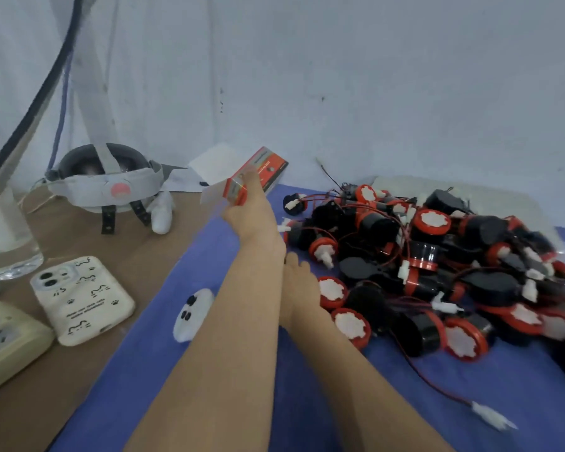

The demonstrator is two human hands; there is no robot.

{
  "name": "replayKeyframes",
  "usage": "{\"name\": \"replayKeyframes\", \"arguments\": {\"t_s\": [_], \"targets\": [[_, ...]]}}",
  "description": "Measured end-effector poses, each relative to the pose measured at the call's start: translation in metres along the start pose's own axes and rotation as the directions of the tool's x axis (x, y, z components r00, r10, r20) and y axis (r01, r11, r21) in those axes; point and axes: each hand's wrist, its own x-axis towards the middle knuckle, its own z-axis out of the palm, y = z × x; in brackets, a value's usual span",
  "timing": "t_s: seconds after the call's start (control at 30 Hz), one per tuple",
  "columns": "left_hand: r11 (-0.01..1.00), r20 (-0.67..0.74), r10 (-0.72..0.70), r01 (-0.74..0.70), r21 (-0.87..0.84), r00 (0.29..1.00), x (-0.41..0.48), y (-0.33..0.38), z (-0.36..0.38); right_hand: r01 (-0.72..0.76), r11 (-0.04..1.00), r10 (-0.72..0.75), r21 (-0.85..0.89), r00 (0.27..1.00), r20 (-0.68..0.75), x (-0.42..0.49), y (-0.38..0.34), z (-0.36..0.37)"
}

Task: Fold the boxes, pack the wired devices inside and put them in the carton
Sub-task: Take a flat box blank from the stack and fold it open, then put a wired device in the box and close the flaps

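My left hand [250, 213] reaches forward and grips a flattened red and black box [263, 172] with a pale flap, held tilted above the far edge of the blue cloth [229, 386]. My right hand [299, 285] lies lower, beside the left forearm, which hides part of it. Its fingers point toward the pile and nothing shows in them. A heap of several black and red wired devices [431, 272] with white connectors covers the right of the cloth, just right of both hands.
On the brown table to the left lie a phone in a white case [82, 298], a cream power strip [7, 344], a glass [7, 243] and a grey headband rig [108, 181]. A small white item [193, 313] lies on the cloth. A loose red wire with a white plug [490, 415] trails at the lower right.
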Motion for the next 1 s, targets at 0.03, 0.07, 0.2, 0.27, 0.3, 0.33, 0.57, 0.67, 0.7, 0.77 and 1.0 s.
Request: {"name": "replayKeyframes", "arguments": {"t_s": [0.03, 0.07, 0.2, 0.27, 0.3, 0.33, 0.57, 0.67, 0.7, 0.77, 1.0], "targets": [[1.000, 0.023, -0.006, 0.006, 0.001, 1.000, -0.016, 0.001, 0.001, -0.001, 0.999, 0.000, -0.033, 1.000, -0.010, -0.016, 0.010, -0.001], [1.000, 0.039, -0.008, 0.007, 0.008, 0.999, -0.034, 0.000, 0.001, -0.010, 0.999, 0.010, -0.041, 1.000, -0.015, -0.034, 0.023, -0.003], [0.999, 0.117, -0.029, 0.026, 0.031, 0.993, -0.106, -0.012, -0.006, -0.041, 0.998, 0.044, 0.039, 0.997, -0.061, -0.109, 0.073, -0.017], [0.997, 0.158, -0.072, 0.069, 0.022, 0.985, -0.140, -0.026, -0.015, -0.027, 0.993, 0.039, 0.113, 0.994, -0.104, -0.143, 0.092, -0.023], [0.996, 0.178, -0.088, 0.086, 0.021, 0.980, -0.155, -0.034, -0.020, -0.016, 0.980, 0.043, 0.201, 0.991, -0.130, -0.158, 0.099, -0.026], [0.996, 0.206, -0.090, 0.088, 0.019, 0.974, -0.170, -0.040, -0.026, -0.006, 0.938, 0.071, 0.346, 0.982, -0.176, -0.172, 0.104, -0.031], [0.994, 0.393, -0.012, -0.030, 0.101, 0.919, -0.220, -0.068, -0.079, 0.451, 0.289, 0.742, 0.844, 0.451, -0.495, -0.255, 0.148, -0.108], [0.857, 0.546, 0.110, -0.358, 0.371, 0.831, -0.220, -0.080, -0.098, 0.554, 0.509, 0.716, 0.659, 0.151, -0.681, -0.284, 0.159, -0.139], [0.835, 0.575, 0.088, -0.375, 0.402, 0.813, -0.219, -0.085, -0.102, 0.537, 0.603, 0.648, 0.590, 0.100, -0.755, -0.292, 0.158, -0.145], [0.903, 0.586, -0.026, -0.232, 0.360, 0.810, -0.220, -0.083, -0.108, 0.453, 0.731, 0.498, 0.510, 0.156, -0.853, -0.303, 0.150, -0.151], [0.942, 0.685, -0.255, 0.336, 0.015, 0.683, -0.215, -0.068, -0.110, -0.407, 0.897, 0.331, 0.171, 0.877, 0.347, -0.302, 0.152, -0.106]]}}
